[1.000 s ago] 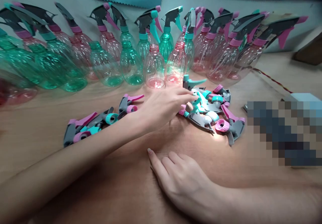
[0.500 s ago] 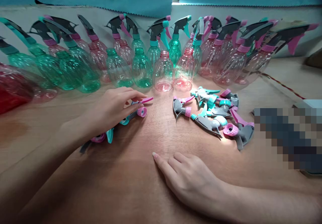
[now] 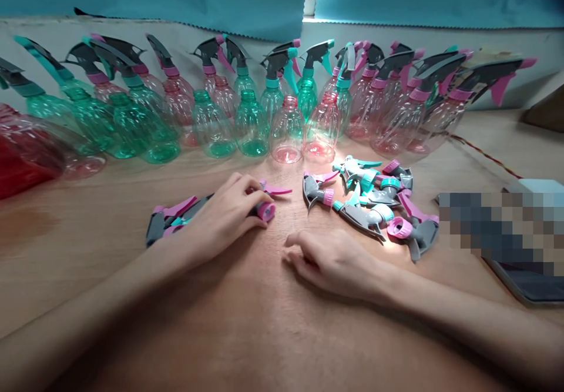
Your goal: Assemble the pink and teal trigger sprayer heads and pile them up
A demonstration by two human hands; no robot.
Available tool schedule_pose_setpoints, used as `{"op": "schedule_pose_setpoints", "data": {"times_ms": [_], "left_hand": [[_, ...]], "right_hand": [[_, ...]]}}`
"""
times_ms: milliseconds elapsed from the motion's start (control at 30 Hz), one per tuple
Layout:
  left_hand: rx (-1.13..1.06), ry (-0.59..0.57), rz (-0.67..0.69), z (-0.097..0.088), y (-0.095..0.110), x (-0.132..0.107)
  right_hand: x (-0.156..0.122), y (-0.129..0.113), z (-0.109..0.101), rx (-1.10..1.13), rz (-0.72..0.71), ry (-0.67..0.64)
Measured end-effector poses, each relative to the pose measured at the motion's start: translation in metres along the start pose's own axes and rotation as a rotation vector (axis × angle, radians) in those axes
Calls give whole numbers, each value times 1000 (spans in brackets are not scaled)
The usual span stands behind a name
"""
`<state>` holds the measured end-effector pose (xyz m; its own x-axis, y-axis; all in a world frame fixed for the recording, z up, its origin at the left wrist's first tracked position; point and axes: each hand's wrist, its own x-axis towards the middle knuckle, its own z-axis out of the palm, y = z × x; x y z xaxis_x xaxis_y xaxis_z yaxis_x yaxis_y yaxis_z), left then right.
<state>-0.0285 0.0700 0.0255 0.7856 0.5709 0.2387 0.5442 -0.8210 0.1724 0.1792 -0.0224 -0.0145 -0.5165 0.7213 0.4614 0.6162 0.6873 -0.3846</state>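
Note:
My left hand (image 3: pixel 233 213) is closed around a grey and pink trigger spray head (image 3: pixel 266 211); its pink collar faces right and its pink trigger sticks out beyond my fingers. Under and behind that hand lie more spray heads (image 3: pixel 176 213), partly hidden by the wrist. My right hand (image 3: pixel 335 262) rests on the table just to the right, fingers curled in, with nothing visible in them. Beyond it lies a pile of spray heads (image 3: pixel 365 204) in grey, pink and turquoise. Uncapped clear bottles, pink (image 3: pixel 287 130) and green (image 3: pixel 252 124), stand in front of my hands.
Several bottles with spray heads fitted (image 3: pixel 396 101) line the wall at the back. A red plastic bag (image 3: pixel 26 151) sits at the far left. On the right are a phone-like dark object (image 3: pixel 533 283), partly blurred out, and a twisted cable (image 3: pixel 489 156).
My left hand has moved right with the spray head, uncovering more of the heads behind it. My right hand has moved up and slightly right, its pointing finger now curled in.

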Motion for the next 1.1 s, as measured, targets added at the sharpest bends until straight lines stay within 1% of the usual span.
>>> {"op": "schedule_pose_setpoints", "data": {"times_ms": [67,167,267,333,400,533,667,700,800,900,1000,1100], "left_hand": [[-24,23,34,10,13,-3],[-78,125,42,25,28,-8],[-131,222,67,31,33,-11],[-143,256,61,31,32,-12],[-146,259,58,29,30,-12],[-179,227,110,28,29,-12],[-201,242,165,30,29,-11],[-203,247,173,30,29,-10],[-208,247,195,31,29,-9],[-204,268,231,31,31,-8],[-178,280,263,30,34,-6],[-164,278,282,29,39,-5]], "right_hand": [[1,10,-5,26,61,69],[2,18,-11,103,115,133],[2,19,-14,203,137,111],[2,19,-14,266,157,77],[3,19,-13,326,183,49],[4,20,-10,451,248,5],[7,15,-9,706,428,-48],[9,12,-10,742,471,-53],[12,4,-14,729,539,-72],[13,-1,-16,661,538,-125],[11,-1,-13,489,474,-133],[6,2,-5,344,343,-39]]}}
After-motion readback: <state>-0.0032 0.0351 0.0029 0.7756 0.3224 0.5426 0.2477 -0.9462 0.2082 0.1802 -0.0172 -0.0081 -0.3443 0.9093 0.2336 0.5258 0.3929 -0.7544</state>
